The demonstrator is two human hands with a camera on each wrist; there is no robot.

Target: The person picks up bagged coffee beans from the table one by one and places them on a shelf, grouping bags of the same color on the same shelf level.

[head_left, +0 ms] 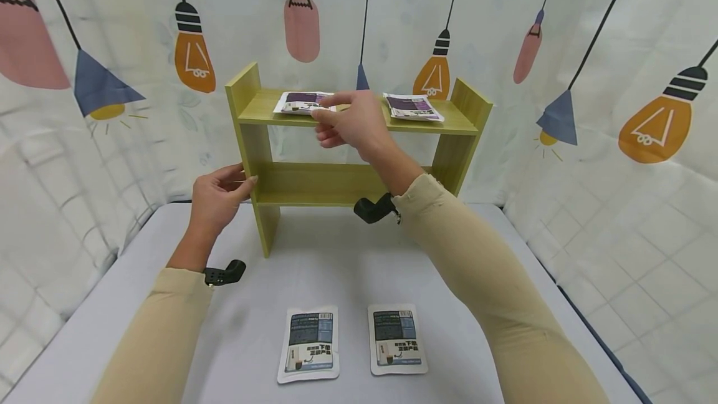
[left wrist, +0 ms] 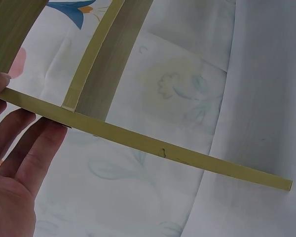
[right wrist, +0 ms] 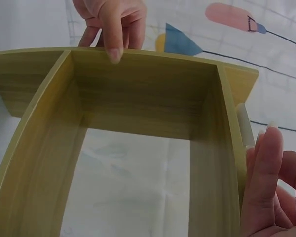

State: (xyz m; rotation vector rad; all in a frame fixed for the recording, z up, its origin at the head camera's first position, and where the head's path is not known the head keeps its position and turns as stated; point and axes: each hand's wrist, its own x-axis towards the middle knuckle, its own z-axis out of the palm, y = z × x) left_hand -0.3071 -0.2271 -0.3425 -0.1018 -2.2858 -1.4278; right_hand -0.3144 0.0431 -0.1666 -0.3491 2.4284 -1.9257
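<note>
A light wooden two-tier shelf [head_left: 314, 196] stands at the back of the table. My left hand [head_left: 215, 199] grips its left side panel, the thumb inside and the fingers [left wrist: 47, 148] on the outer face. Over the top board, my right hand [head_left: 359, 122] reaches in with fingertips at the right edge of a flat white-and-purple packet [head_left: 297, 103]. That packet lies on the board, partly covered by the fingers. In the right wrist view the right-hand fingers [right wrist: 266, 168] extend beside the top board, close to a pale packet edge [right wrist: 245, 123].
A second purple packet [head_left: 414, 108] lies on the top board's right half. Two white packets with dark labels, one left [head_left: 310, 345] and one right [head_left: 397, 339], lie on the table's front. Behind the shelf hangs a lamp-patterned curtain [head_left: 241, 24].
</note>
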